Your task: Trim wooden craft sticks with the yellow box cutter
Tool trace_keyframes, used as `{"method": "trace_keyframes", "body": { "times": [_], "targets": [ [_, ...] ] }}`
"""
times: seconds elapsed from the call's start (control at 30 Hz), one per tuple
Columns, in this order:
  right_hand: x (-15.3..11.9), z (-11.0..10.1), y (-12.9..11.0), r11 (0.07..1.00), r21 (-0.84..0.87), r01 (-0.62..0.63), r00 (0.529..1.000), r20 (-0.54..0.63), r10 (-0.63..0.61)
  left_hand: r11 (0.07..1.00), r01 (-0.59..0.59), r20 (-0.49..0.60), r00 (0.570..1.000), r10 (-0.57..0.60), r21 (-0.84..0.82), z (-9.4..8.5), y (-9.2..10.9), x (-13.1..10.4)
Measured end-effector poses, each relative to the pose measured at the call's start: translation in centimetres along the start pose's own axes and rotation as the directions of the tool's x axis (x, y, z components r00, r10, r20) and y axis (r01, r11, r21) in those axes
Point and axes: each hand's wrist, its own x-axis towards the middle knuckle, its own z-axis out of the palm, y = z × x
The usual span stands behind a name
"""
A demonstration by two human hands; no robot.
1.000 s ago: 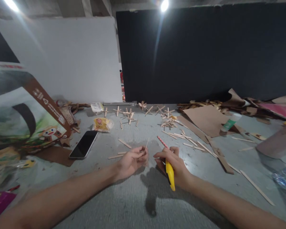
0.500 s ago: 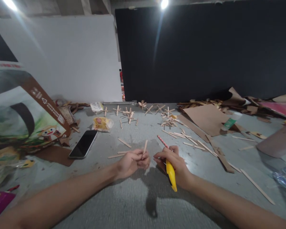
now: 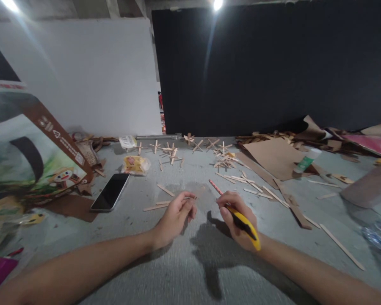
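My left hand [image 3: 178, 214] is closed, thumb and fingertips pinched together above the table. A wooden craft stick [image 3: 200, 193] shows only as a pale smear at those fingertips. Curled around a yellow-and-black utility knife [image 3: 247, 226], my right hand [image 3: 236, 212] is a short way to the right; the knife's rear end points toward me and its blade is hidden. A red-and-white striped stick [image 3: 214, 185] lies just beyond the right fingers. Loose craft sticks [image 3: 155, 207] rest beside my left hand.
Crossed stick pieces [image 3: 173, 153] and a stick pile [image 3: 227, 162] lie farther back. On the left are a phone [image 3: 110, 192], a wrapped snack [image 3: 135, 165] and a large printed bag [image 3: 34, 148]. Cardboard [image 3: 268, 156], a glue stick [image 3: 307, 161] and scattered sticks occupy the right.
My left hand has turned over, and the upright craft stick in it has become a blur. My right hand has shifted slightly right, swinging the knife's rear end rightward.
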Motion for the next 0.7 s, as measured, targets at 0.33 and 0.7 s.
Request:
{"method": "trace_keyframes", "body": {
  "times": [0.33,0.7],
  "targets": [
    [-0.3,-1.0,-0.4,0.934,0.038,-0.355,0.925,0.156,0.345,0.999,-0.037,-0.063,0.997,0.036,-0.005,-0.3,-1.0,0.4],
    [-0.3,0.4,-1.3,0.990,0.002,-0.140,0.969,0.208,0.136,1.000,-0.004,-0.031,1.000,0.004,0.016,-0.3,-0.7,0.0]
  ]
}}
